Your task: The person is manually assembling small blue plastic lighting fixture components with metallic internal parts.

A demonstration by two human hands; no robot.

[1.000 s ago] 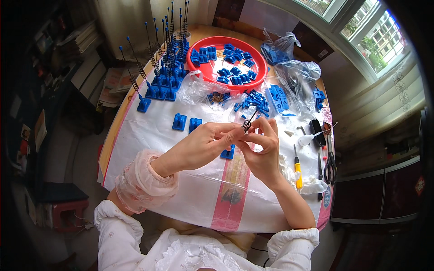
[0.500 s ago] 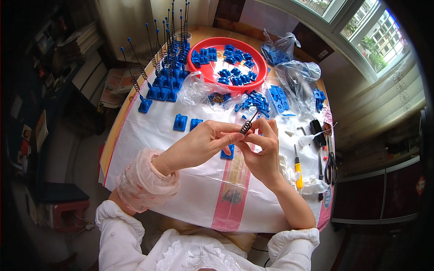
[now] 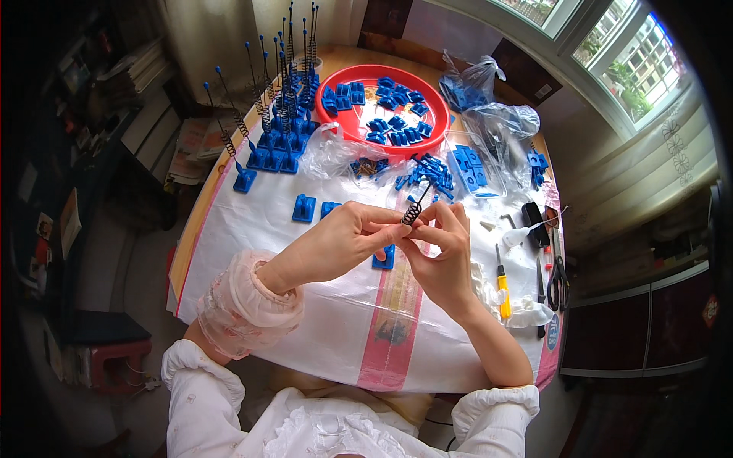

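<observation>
A black coil spring (image 3: 411, 214) with a thin straight rod rising from its top is pinched between both hands over the middle of the table. My left hand (image 3: 355, 233) grips it from the left with thumb and fingertips. From the right, my right hand (image 3: 443, 259) closes thumb and forefinger at the spring's lower end; the exact contact is hidden by the fingers. Partly covered by my hands, a blue plastic base (image 3: 383, 259) lies on the table below. Two more blue pieces, one a square base (image 3: 304, 208), lie beyond my left wrist.
At the back stands a red round tray (image 3: 324, 126) of blue parts. Finished-looking blue stands with springs (image 3: 279, 141) crowd the back left. Loose blue pieces (image 3: 427, 172) lie in a heap beyond my hands. On the right are a yellow-handled screwdriver (image 3: 503, 294), scissors (image 3: 560, 282) and a white bottle (image 3: 516, 236).
The spring and its rod have shifted slightly to the left between my fingers. Both hands keep nearly the same place and grip.
</observation>
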